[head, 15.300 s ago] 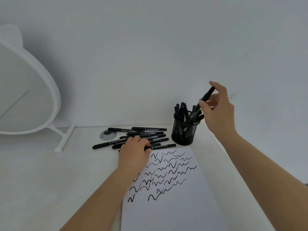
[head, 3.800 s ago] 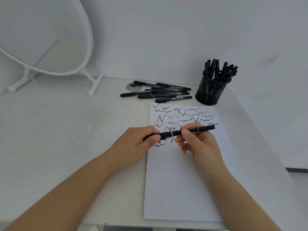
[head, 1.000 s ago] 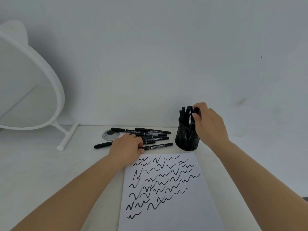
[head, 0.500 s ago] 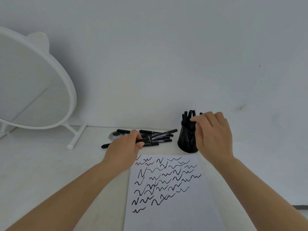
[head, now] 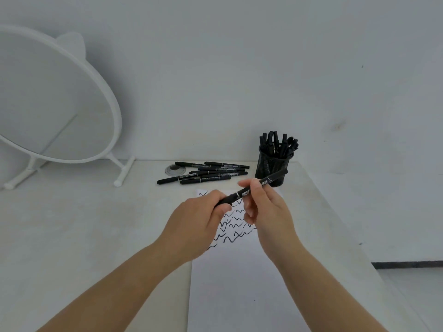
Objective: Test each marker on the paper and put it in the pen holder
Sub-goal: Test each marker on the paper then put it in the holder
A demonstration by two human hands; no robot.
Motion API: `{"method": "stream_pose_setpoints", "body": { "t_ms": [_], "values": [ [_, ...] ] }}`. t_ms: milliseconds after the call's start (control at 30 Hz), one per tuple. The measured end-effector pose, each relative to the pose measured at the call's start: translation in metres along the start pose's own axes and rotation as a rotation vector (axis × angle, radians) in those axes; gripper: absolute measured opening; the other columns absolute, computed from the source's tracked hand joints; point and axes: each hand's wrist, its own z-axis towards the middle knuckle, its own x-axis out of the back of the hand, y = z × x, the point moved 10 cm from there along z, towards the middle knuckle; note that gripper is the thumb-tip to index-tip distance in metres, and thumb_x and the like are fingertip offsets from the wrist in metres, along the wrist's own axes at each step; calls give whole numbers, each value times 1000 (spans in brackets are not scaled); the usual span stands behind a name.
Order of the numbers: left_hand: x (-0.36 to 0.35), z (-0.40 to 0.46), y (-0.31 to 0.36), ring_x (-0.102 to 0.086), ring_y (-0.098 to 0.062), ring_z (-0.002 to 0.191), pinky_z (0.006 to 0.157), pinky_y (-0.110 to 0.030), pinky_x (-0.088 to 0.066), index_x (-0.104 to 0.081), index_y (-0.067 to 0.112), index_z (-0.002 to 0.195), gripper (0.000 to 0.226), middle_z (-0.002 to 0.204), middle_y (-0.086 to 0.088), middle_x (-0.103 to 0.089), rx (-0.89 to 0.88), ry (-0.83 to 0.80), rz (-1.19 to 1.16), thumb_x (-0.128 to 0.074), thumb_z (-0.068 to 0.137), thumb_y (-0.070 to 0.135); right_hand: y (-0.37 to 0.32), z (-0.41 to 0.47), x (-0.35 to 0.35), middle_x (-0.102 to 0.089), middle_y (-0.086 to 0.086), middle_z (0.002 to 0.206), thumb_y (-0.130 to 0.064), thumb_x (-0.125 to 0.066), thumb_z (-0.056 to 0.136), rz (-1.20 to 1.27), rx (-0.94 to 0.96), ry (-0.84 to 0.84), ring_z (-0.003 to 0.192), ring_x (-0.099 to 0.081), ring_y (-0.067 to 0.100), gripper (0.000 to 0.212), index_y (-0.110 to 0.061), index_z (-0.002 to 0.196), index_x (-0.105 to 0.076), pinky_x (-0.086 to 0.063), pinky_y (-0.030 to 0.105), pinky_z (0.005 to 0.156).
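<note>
A new marker (head: 251,191) is now gripped by both hands (head: 196,221) (head: 268,212) over the paper (head: 239,283); uncapping and testing come next.

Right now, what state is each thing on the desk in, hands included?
Black marker in hand: capped, raised over the paper.
Left hand: grips its lower end.
Right hand: pinches its middle.
Black mesh pen holder: upright, packed with markers.
Loose black markers: lying flat.
White paper sheet: squiggles on upper part.
</note>
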Motion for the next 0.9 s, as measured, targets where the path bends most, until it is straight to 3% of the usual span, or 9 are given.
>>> {"method": "stream_pose_setpoints", "body": {
  "t_ms": [133,233,367,433,500,600,667,800,900],
  "values": [
    [-17,-18,0,-44,-16,57,52,-31,-30,-40,28,83,19,58,8,-45,73,-78,31,-30,97,36,14,-14,3,-42,-11,44,-30,-45,96,-46,-32,53,43,-37,7,36,-22,65,-63,-33,15,42],
    [-12,-27,4,-42,-17,55,49,-31,-27,-34,26,85,18,58,9,-41,71,7,262,-26,97,38,27,-14,13,-36,-10,41,-31,-44,96,51,-108,185,35,-31,6,36,-17,65,-57,-29,16,37],
    [2,-51,3,-45,-18,41,39,-19,-12,-48,18,80,12,51,7,-49,22,88,454,-49,90,23,27,-11,77,-32,-4,52,-33,-44,95,194,-154,485,34,-27,4,32,-16,68,-51,-24,16,35],
    [8,-56,-20,-44,-18,47,40,-23,-17,-44,20,82,15,53,8,-46,109,101,404,-40,96,25,22,-13,84,-39,-6,47,-36,-48,93,74,-97,445,37,-33,5,32,-17,69,-55,-28,16,37],
    [2,-54,-48,-42,-18,53,46,-29,-23,-37,24,82,16,55,9,-42,207,70,209,-34,97,32,24,-18,68,-49,-10,44,-34,-52,92,-47,-43,335,40,-42,2,28,-18,69,-59,-35,15,41],
    [-10,-50,-72,-39,-12,49,48,-30,-28,-43,24,79,20,54,8,-43,286,86,-91,-37,96,30,28,-23,50,-56,-10,48,-27,-61,87,-194,-26,233,45,-49,2,18,-18,72,-59,-39,22,53],
    [-16,-49,-80,-36,-8,45,48,-24,-30,-48,27,76,22,51,9,-45,312,91,-229,-39,96,29,29,-22,50,-57,-10,48,-24,-63,85,-244,-34,219,46,-50,3,15,-19,71,-59,-40,26,57],
    [-16,-40,-90,-39,-4,48,49,-14,-33,-51,27,75,25,51,14,-50,322,108,-311,-39,96,24,23,-21,36,-59,-5,48,-17,-60,84,-268,-11,134,47,-52,6,17,-20,68,-58,-39,22,51],
    [-15,-37,-100,-40,-3,47,46,-11,-30,-53,21,78,24,49,14,-49,366,150,-384,-38,97,19,31,-23,7,-64,0,52,-13,-58,85,-279,-29,-24,47,-55,8,16,-17,69,-58,-39,15,45]
  ]
}}
